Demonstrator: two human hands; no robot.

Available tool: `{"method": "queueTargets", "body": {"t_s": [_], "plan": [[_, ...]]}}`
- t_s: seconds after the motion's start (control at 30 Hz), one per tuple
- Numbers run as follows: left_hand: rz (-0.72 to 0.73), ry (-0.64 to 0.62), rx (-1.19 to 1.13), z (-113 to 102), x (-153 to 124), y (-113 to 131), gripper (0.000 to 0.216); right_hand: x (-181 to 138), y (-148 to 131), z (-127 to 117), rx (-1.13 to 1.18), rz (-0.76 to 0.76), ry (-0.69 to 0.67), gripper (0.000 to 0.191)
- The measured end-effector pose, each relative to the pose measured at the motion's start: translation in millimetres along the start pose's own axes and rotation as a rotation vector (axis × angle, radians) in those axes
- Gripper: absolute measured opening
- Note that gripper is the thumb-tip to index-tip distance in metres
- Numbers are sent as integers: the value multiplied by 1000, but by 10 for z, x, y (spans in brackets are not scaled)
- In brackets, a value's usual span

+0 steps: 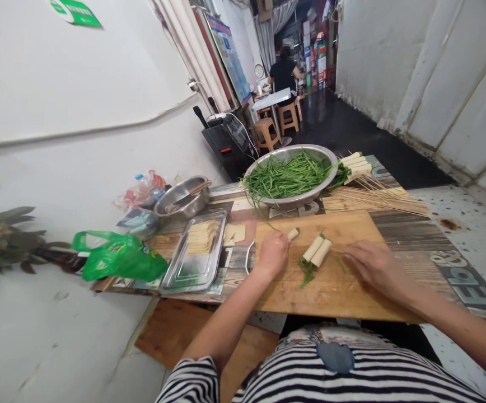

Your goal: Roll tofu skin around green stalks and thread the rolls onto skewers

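Observation:
My left hand (273,253) is closed around a small pale roll (294,233), probably of tofu sheet, at the left part of the wooden cutting board (352,296). Two more pale rolls with chives (319,252) lie side by side mid-board, green ends sticking out. To their right, my right hand (364,262) pinches a thin skewer whose tip end points toward these rolls; whether it pierces them I cannot tell. A few loose bits of chive (308,277) lie near the rolls.
Behind the board stands a large metal bowl of chives (289,176). Finished skewered rolls (357,163) and bare skewers (377,200) lie right of it. Leftward are a metal tray with pale sheets (192,268), a steel bowl (183,210) and a green bag (119,257). A person sits far back.

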State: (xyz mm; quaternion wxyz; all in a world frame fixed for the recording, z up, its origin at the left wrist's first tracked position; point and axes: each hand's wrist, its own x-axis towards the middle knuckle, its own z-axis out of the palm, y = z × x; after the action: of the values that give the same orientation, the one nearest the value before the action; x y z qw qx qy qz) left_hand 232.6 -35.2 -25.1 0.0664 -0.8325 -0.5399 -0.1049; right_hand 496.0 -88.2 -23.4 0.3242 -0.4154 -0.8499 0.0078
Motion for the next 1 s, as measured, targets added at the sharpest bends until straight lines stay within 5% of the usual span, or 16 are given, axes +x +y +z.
{"method": "queueTargets", "body": {"t_s": [0.27, 1.0], "plan": [[-27, -15, -14, 13, 10, 8, 28, 22, -71, 268, -53, 100, -91, 33], [7, -3, -70, 34, 23, -13, 28, 97, -155, 200, -75, 197, -256, 34]]}}
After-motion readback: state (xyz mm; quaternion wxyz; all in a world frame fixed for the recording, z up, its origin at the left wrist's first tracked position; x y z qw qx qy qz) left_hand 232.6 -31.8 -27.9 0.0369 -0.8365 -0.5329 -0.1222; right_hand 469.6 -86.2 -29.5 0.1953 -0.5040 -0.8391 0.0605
